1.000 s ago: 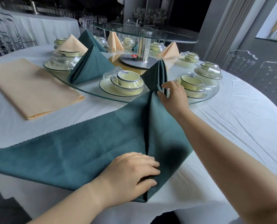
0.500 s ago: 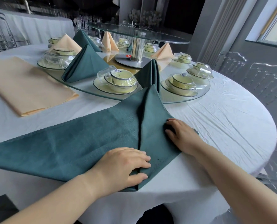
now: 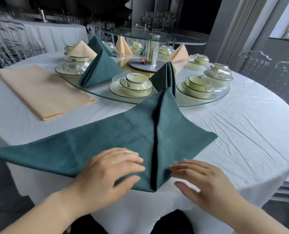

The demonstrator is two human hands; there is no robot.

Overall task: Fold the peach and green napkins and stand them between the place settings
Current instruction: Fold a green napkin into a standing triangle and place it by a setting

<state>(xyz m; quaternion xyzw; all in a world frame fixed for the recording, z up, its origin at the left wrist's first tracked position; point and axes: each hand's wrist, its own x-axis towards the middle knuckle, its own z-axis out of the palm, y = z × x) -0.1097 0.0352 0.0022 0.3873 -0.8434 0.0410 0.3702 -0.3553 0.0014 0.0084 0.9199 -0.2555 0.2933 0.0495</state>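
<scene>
The green napkin (image 3: 106, 142) lies flat on the desk (image 3: 241, 132) at 6 o'clock, close to the near edge. Its right half is folded in to a centre line, making a peak that points to 12. Its left half runs out unfolded toward 9.

The left hand (image 3: 110, 173) rests palm-down just left of that line with straight fingers, likely pinning the cloth so the crease cannot slide. The right hand (image 3: 204, 181) is at 5 o'clock by the folded flap, fingers straight and spread. It is blurred, so I cannot tell whether the tips touch the cloth. Neither grip is clamped on anything. The left half looks like the next part to fold in.

The peach napkin (image 3: 42, 90) lies folded flat at 10 o'clock, not yet shaped. On the turntable (image 3: 208, 103) at 12, each setting (image 3: 133, 83) is a cup in a bowl on a plate under clear wrap, with nothing else inside. A standing napkin (image 3: 167, 76) fills the gap between the two nearest.
</scene>
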